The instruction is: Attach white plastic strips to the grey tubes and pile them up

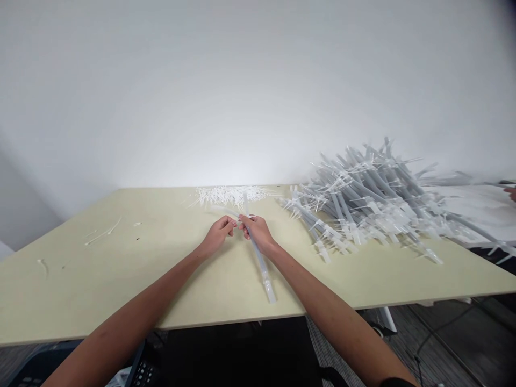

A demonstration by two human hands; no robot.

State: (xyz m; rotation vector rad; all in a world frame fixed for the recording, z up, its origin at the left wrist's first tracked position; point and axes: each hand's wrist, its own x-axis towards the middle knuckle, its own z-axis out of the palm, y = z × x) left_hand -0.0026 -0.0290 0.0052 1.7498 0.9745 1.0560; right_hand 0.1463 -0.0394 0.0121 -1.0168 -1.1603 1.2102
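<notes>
My right hand (pixel 258 231) is closed around a translucent grey tube (pixel 258 255), which slants down toward the table's front edge. The tube's lower end carries a clear plastic connector (pixel 269 290). A pale strip, seemingly a cable tie (pixel 224 209), reaches left from the tube's upper part near my right fingertips. Just left of the tube, my left hand (pixel 221 231) is closed with thumb and fingers pinched together. Whether anything sits in that pinch is too small to tell. Behind both hands lies a spread heap of white cable ties (pixel 229 195).
A large pile of grey tubes with connectors and ties (pixel 363 193) covers the table's right side. Loose tie pieces (pixel 104 232) lie on the left of the table (pixel 121 285). Below stands a dark basket (pixel 139 371). Another person's hand (pixel 511 193) shows at far right.
</notes>
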